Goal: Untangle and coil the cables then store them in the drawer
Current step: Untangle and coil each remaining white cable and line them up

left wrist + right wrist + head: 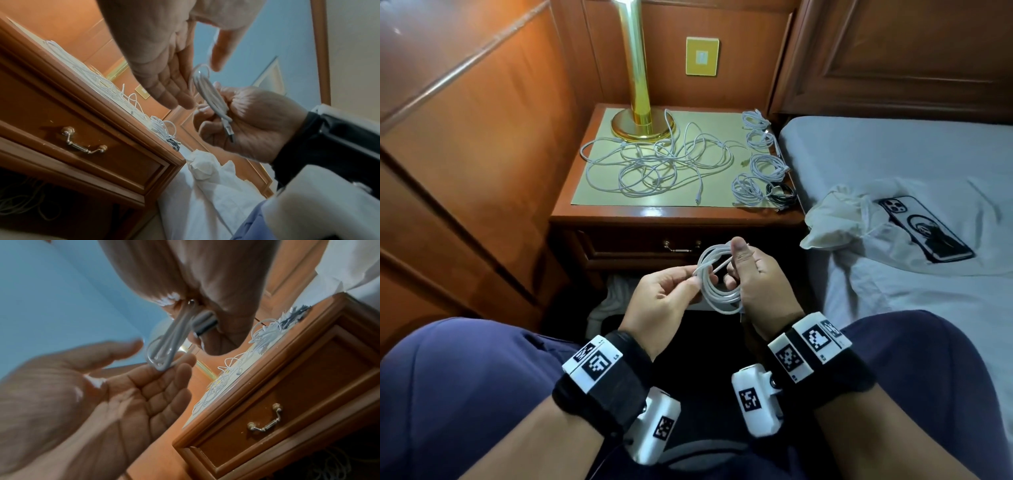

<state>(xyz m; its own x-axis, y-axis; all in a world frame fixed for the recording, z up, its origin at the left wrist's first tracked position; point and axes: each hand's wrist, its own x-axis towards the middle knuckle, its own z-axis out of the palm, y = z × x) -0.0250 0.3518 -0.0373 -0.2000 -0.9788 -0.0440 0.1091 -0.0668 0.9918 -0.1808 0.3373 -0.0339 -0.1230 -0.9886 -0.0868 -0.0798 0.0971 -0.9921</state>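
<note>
Head downward; wrists upward, sharing drawer [86, 142].

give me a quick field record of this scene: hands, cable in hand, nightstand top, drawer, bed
right hand: grips the white coil
left hand: pinches a strand at the coil's left side
white coil: held in front of the drawer, not yet stored
tangled cables: loose white heap on the nightstand mat
coiled cables: several white ones and a black one along the mat's right edge
drawer: shut
lamp: brass, at the back of the nightstand
phone: on the bed
</note>
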